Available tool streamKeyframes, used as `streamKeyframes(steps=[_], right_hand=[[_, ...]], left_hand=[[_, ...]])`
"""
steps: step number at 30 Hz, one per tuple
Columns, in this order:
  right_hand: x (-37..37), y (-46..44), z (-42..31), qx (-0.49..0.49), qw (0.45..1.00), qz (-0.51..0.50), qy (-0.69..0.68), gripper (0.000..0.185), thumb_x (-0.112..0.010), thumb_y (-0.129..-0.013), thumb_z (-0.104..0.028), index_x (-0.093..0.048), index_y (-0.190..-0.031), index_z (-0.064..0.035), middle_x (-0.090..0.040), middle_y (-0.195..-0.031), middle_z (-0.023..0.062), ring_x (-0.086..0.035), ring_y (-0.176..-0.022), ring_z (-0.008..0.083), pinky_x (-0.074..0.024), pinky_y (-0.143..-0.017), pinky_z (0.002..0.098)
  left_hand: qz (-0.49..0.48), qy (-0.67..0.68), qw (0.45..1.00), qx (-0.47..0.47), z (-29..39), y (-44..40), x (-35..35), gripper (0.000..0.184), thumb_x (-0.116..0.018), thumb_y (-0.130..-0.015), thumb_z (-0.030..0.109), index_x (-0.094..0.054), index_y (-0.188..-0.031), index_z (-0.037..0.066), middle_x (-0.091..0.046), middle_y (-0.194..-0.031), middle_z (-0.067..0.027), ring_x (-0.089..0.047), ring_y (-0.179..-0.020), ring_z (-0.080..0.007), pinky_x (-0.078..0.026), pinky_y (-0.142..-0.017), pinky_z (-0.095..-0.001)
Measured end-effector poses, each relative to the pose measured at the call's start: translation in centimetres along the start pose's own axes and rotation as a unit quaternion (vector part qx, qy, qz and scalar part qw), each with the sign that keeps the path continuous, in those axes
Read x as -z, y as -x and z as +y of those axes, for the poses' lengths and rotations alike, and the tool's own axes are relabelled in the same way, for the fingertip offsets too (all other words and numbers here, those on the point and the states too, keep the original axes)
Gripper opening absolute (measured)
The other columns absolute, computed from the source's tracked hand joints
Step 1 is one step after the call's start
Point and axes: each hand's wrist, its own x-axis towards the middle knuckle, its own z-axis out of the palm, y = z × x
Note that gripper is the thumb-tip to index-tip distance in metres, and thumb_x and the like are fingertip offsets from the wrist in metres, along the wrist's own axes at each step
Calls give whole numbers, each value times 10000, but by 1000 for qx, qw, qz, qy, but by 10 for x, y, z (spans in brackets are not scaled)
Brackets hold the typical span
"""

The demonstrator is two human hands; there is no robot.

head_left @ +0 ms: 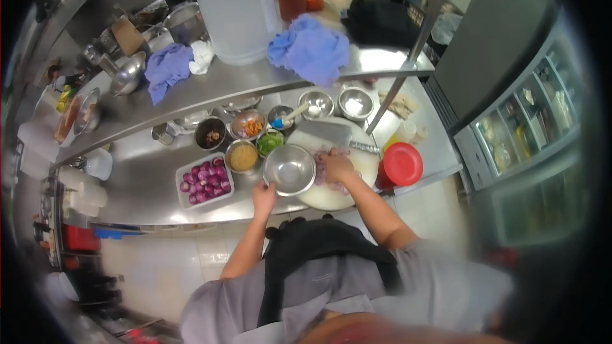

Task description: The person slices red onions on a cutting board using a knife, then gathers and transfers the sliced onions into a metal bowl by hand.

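My left hand (264,197) grips the near rim of a shiny steel bowl (290,169), tilted beside a round white cutting board (363,172). No food shows inside this bowl. On the board, my right hand (338,168) is curled over chopped red onion (320,175); its fingertips are partly hidden among the pieces. A cleaver (325,132) lies across the far part of the board, its handle pointing right. Left of the bowl stands a white tub of whole peeled red onions (205,181).
Beyond the tub are bowls of yellowish minced food (243,156), chopped greens (270,142) and orange pieces (250,127). A red container (401,165) stands right of the board. An overhead steel shelf (248,79) with an upright post (396,92) crosses above the counter.
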Motion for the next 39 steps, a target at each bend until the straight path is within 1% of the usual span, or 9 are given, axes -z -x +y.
streamKeyframes(steps=[2, 4, 8, 11, 15, 25, 26, 34, 39], right_hand=[[-2, -2, 5, 41, 999, 33, 11, 796, -846, -743, -239, -565, -1488, -236, -527, -1467, 203, -571, -1324, 448, -491, -1112, 521], [-21, -17, 15, 55, 997, 52, 14, 734, -841, -760, -267, -592, -1451, -235, -563, -1425, 193, -590, -1305, 412, -442, -1150, 508], [-10, -10, 12, 89, 994, 52, 36, 611, -794, -822, -240, -626, -1408, -208, -607, -1404, 186, -590, -1331, 409, -398, -1194, 559], [-25, -25, 23, 83, 994, 68, 17, 603, -823, -800, -255, -651, -1376, -210, -612, -1389, 180, -626, -1272, 419, -473, -1112, 540], [-3, -23, 24, 91, 994, 57, 19, 608, -845, -784, -253, -667, -1363, -200, -614, -1390, 192, -642, -1250, 427, -533, -1022, 504], [36, -45, 47, 144, 987, 16, -63, 630, -826, -715, -174, -702, -1328, -108, -725, -1199, 208, -688, -1133, 397, -557, -988, 452], [44, -45, 44, 174, 982, 36, -57, 631, -831, -711, -180, -699, -1323, -101, -733, -1188, 207, -694, -1117, 394, -559, -981, 451], [77, -33, -23, 239, 966, 20, -100, 617, -827, -744, -258, -696, -1329, -113, -751, -1231, 185, -703, -1142, 381, -559, -987, 445], [65, -32, -44, 235, 969, -3, -74, 647, -826, -763, -284, -689, -1373, -119, -739, -1282, 186, -695, -1176, 390, -556, -1017, 463]], left_hand=[[17, -107, 993, -47, -35, -17, 9, 270, -689, -977, 187, -700, -987, -82, -690, -768, -124, -668, -656, -194, -576, -594, -376], [19, -118, 992, -47, -29, -14, 11, 268, -660, -1011, 174, -702, -1045, -88, -690, -816, -127, -689, -669, -184, -612, -579, -343], [25, -13, 1000, -15, 6, 1, 6, 269, -674, -1012, 177, -713, -1094, -77, -703, -844, -114, -704, -730, -177, -630, -608, -337], [28, -79, 996, -32, 11, 1, 13, 252, -677, -995, 169, -710, -1027, -79, -698, -808, -107, -688, -696, -169, -601, -619, -339], [30, 2, 1000, 2, 29, 7, 9, 237, -642, -1002, 119, -684, -1039, -112, -701, -886, -142, -712, -735, -197, -683, -656, -382], [21, -35, 999, -9, 42, 10, 7, 235, -656, -981, 106, -686, -1042, -119, -667, -803, -119, -708, -684, -192, -685, -622, -372], [17, -32, 999, -7, 36, 7, 7, 257, -701, -996, 147, -629, -890, -77, -659, -798, -123, -689, -678, -177, -641, -597, -336], [-45, -36, 998, 11, 49, 4, -22, 270, -682, -1001, 154, -700, -1098, -98, -706, -925, -149, -726, -749, -199, -656, -655, -324], [-57, 30, 998, 12, 56, 9, -36, 236, -639, -982, 90, -671, -1070, -126, -710, -896, -136, -759, -761, -235, -698, -670, -388]])
